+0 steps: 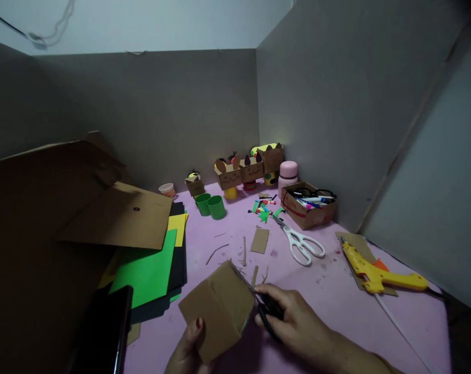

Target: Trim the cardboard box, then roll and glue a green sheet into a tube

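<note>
Pink table (pixel 332 296): black scissors (pixel 264 311) at cardboard (pixel 212 311) edge (glue gun (pixel 373 275) apart).

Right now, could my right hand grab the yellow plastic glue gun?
Probably not while your right hand grips the black-handled scissors; otherwise, nothing visible blocks the way to the glue gun.

Bottom center: left hand (pixel 186 347), red-nailed thumb (pixel 192 335) uppermost, lower part cropped. Lower right of center: right hand (pixel 293 314), fingers (pixel 273 292) curled, forearm (pixel 346 349) angled toward bottom edge.
</note>
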The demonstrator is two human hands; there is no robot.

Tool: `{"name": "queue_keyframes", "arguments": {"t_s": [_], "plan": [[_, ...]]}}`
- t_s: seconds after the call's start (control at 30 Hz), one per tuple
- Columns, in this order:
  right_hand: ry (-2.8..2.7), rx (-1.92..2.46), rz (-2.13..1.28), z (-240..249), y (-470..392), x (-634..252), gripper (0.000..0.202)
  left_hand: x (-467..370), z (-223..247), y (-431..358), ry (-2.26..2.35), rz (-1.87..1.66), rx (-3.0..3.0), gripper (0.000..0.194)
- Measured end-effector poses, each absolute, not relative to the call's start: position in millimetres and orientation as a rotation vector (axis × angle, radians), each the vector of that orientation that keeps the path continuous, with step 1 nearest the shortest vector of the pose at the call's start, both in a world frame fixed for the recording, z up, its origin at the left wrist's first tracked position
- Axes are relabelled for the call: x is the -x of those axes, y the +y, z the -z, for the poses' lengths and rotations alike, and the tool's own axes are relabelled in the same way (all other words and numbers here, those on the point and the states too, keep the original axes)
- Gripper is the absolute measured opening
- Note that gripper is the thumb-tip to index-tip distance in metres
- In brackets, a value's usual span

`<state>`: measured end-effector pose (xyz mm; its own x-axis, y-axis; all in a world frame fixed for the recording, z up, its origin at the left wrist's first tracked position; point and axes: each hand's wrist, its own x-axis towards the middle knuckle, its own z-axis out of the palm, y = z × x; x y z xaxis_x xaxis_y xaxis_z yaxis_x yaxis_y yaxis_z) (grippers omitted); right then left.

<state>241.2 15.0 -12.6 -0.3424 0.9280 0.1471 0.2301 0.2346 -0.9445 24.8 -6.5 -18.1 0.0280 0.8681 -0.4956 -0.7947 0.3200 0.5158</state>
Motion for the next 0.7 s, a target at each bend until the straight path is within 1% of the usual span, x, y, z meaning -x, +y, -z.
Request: {"name": "queue_keyframes", "arguments": {"t_s": [0.1, 0.17, 0.27, 0.47, 0.6, 0.7], "plan": [[-1.715, 1.004, -1.164, 11, 16, -242, 0.033, -20, 27, -9, 0.836, -1.202, -0.136, 0.074], [-1.698, 0.986, -1.188, 11, 17, -243, 0.034, -19, 30, -11, 0.829, -1.187, -0.134, 0.079], [-1.664, 0.987, -1.222, 11, 17, -242, 0.03, -20, 29, -10, 0.824, -1.209, -0.123, 0.086], [-1.609, 1.091, -1.278, 14, 16, -241, 0.026, -26, 13, -5, 0.816, -1.325, -0.1, 0.089], [-1.667, 1.059, -1.309, 16, 16, -242, 0.027, -27, 8, -4, 0.792, -1.35, -0.112, 0.082], [-1.69, 1.036, -1.31, 14, 16, -242, 0.017, -26, 10, -4, 0.779, -1.329, -0.115, 0.073]]}}
